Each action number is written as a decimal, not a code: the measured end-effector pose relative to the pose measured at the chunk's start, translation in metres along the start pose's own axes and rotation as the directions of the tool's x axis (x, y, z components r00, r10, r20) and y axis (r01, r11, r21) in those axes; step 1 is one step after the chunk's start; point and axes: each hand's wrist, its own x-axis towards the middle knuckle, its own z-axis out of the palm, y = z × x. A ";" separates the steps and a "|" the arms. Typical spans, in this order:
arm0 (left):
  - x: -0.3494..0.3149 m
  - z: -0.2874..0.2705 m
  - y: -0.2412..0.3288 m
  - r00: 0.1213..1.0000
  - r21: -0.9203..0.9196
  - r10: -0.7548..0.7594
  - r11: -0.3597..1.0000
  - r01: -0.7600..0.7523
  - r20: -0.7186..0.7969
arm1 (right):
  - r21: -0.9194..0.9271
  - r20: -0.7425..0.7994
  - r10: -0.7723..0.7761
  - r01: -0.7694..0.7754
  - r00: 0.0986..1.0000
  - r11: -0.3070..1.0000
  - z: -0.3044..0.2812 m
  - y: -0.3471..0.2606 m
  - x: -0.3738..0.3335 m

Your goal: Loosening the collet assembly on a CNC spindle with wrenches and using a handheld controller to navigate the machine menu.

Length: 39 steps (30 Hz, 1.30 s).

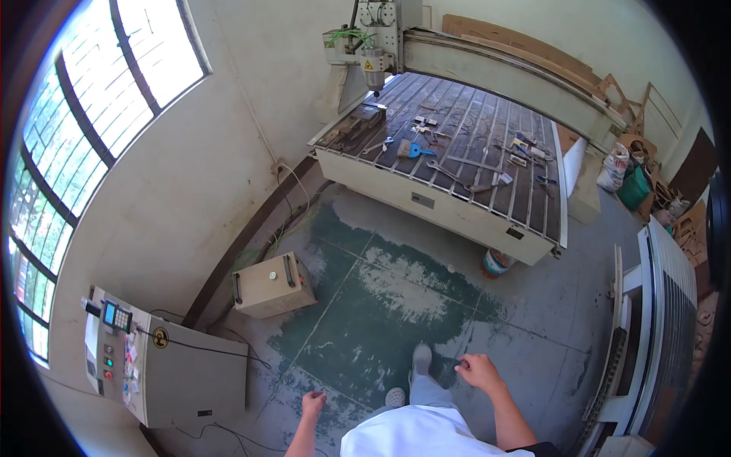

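Note:
My left hand (pixel 312 404) hangs low over the floor with its fingers curled closed. Whatever it may hold is hidden. Further right, my right hand (pixel 481 372) pinches a small dark object (pixel 461 364) whose kind is too small to tell. Neither hand touches any surface. Ahead of me stands a large CNC router with a slotted bed (pixel 487 114). On that bed lie a brush with a blue part (pixel 415 149), an open-end wrench (pixel 448 174), a smaller wrench (pixel 378 145) and several other small tools. The spindle (pixel 373 67) hangs over the bed's left side.
A control cabinet (pixel 194 381) with a handheld keypad (pixel 116 316) stands left, its cables trailing over the floor. A beige box with handles (pixel 272 286) sits on the worn green floor (pixel 335 312). Beneath the bed's corner is a bucket (pixel 497 263). Metal-framed equipment (pixel 636 327) lines the right.

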 end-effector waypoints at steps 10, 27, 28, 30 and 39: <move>0.097 0.050 0.082 0.930 -0.168 -0.354 0.927 0.336 -0.097 | 0.097 0.035 0.088 -0.091 0.996 0.991 -0.015 0.000 0.276; 0.375 0.092 0.473 0.977 0.173 0.199 0.962 -0.210 0.079 | -0.199 -0.406 -0.026 -0.061 0.913 0.978 -0.112 -0.026 0.801; 0.379 0.092 0.514 0.967 0.241 0.236 0.937 -0.253 0.099 | -0.257 -0.472 0.003 -0.141 0.882 0.956 -0.114 -0.018 0.820; 0.406 0.087 0.564 0.958 0.313 0.269 0.906 -0.286 0.098 | -0.330 -0.425 0.035 -0.190 0.905 0.925 -0.121 -0.035 0.848; 0.563 0.071 0.790 0.793 0.361 0.492 0.710 -0.604 0.360 | -0.403 -0.302 -0.008 -0.120 0.953 0.907 -0.130 -0.006 0.876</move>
